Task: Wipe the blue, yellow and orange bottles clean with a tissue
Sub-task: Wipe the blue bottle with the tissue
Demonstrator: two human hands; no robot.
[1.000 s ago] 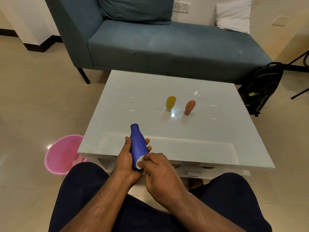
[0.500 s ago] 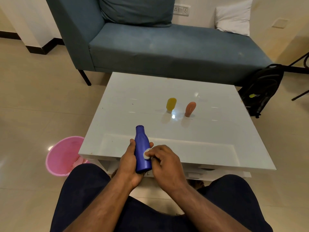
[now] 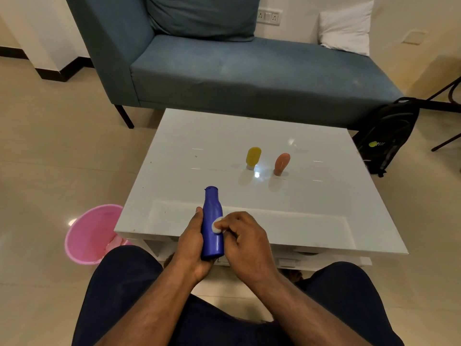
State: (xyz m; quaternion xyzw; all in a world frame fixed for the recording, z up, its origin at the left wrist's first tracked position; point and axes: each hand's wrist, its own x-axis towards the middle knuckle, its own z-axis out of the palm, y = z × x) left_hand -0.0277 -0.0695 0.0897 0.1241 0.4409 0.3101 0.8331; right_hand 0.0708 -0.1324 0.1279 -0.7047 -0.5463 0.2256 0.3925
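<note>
A pink bin (image 3: pixel 92 236) (floor) sits beside the white table (image 3: pixel 299 208).

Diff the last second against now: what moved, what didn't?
The tissue under the right hand slid from near the base of the blue bottle up to mid-body, still pressed on. The left hand kept its grip, the bottle tilting slightly more upright. Nothing taken or released. The yellow bottle and orange bottle stayed standing on the table.

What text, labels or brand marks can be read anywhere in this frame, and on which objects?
Black backpack: a yellow-green round logo with small pale letters beside it, too blurred to read.
Blue bottle, yellow bottle, orange bottle: no label or print visible.
Wall sockets: no markings legible.
Nothing else carries text.
</note>
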